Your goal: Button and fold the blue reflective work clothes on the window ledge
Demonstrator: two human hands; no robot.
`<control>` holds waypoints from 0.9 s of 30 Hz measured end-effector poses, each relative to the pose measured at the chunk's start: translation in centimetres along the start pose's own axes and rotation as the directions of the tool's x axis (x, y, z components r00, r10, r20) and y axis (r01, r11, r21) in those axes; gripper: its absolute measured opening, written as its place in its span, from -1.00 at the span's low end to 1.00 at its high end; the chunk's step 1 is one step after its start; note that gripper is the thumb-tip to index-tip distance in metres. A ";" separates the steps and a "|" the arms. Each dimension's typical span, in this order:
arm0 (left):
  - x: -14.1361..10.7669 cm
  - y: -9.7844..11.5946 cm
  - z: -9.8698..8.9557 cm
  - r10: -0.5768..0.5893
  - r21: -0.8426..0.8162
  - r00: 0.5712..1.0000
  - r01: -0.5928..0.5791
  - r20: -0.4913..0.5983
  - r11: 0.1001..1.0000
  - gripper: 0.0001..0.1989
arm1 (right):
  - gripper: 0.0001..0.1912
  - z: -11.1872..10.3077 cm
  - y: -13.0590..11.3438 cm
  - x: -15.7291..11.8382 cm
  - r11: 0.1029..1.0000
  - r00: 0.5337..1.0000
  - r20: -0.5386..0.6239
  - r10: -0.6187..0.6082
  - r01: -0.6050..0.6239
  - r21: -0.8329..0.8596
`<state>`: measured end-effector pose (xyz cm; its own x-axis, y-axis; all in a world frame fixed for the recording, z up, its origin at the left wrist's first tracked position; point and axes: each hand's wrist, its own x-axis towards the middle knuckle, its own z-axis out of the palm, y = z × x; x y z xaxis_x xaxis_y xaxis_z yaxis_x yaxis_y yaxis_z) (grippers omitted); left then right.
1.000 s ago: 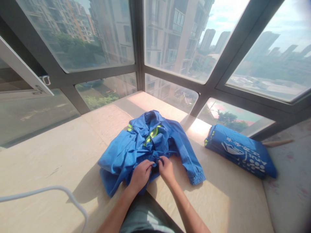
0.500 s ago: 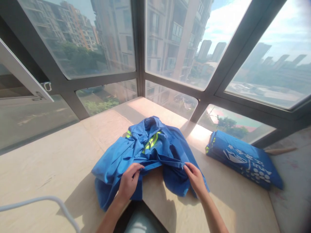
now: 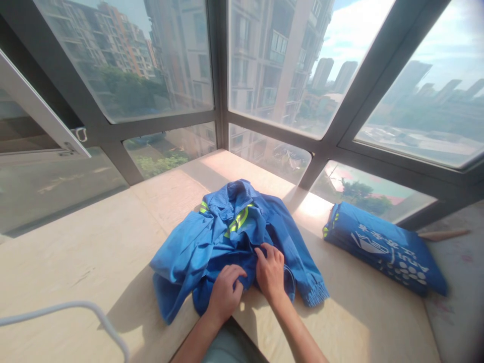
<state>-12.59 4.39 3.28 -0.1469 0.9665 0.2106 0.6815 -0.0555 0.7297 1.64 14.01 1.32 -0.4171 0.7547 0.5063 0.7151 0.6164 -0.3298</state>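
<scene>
I can make out white printing (image 3: 388,248) on 1 thing, the folded blue bundle (image 3: 340,217) to my right. Seen from where I am, it runs at a slant: a row of Chinese characters, an emblem (image 3: 366,244) with what look like letters beside it, and larger lettering (image 3: 416,263) next to a cluster of white dots (image 3: 410,275). All of it is too soft and angled for me to read any word surely

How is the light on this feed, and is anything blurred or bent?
Head view: sun washes out part of the ledge between the jacket and the folded bundle; the jacket's shadow falls leftward. Head view: window frames slant outward, likely lens distortion; the bundle's right end looks soft, left hand and right hand fairly clear.
</scene>
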 end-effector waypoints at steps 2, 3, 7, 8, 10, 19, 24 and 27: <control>1.1 0.1 0.4 -0.002 0.027 0.997 0.004 -0.074 1.000 -0.73 | -0.69 0.3 0.5 0.8 1.000 1.000 0.025 0.017 -0.017 0.011; 1.7 0.0 0.7 -0.002 0.059 0.994 0.009 -0.106 0.998 -0.75 | -0.71 0.3 0.8 1.1 0.999 0.999 0.043 0.018 -0.019 0.027; 4.0 -0.4 2.3 0.002 0.232 0.991 0.029 -0.130 0.972 -0.63 | -0.68 0.1 1.1 1.5 0.992 0.996 0.086 0.027 -0.037 0.120; 4.4 -0.4 2.7 0.007 0.263 0.994 0.023 -0.112 0.964 -0.64 | -0.66 0.0 1.2 1.4 0.988 0.996 0.087 0.033 -0.046 0.147; 4.9 -0.4 3.0 0.015 0.301 0.997 0.008 -0.074 0.953 -0.73 | -0.64 -0.3 1.3 1.3 0.976 0.995 0.087 0.047 -0.064 0.208; 4.8 -0.6 1.8 -0.025 0.272 1.000 0.028 -0.014 0.962 -0.79 | -0.71 -1.0 0.3 1.2 0.946 0.994 0.102 0.033 -0.065 0.317; 4.8 -0.5 1.1 -0.006 0.223 1.000 0.010 -0.018 0.975 -0.81 | -0.84 -1.1 -0.9 1.2 0.954 0.998 0.032 0.053 -0.060 0.292; 4.6 -0.5 0.7 0.018 0.215 0.999 -0.011 -0.031 0.977 -0.81 | -0.82 -1.4 -1.4 1.3 0.962 0.998 0.011 0.066 -0.067 0.264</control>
<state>-13.11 9.07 3.49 -0.1572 0.9570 0.2437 0.8212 -0.0104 0.5706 0.83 13.85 3.55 -0.3752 0.7964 0.4742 0.5678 0.6019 -0.5616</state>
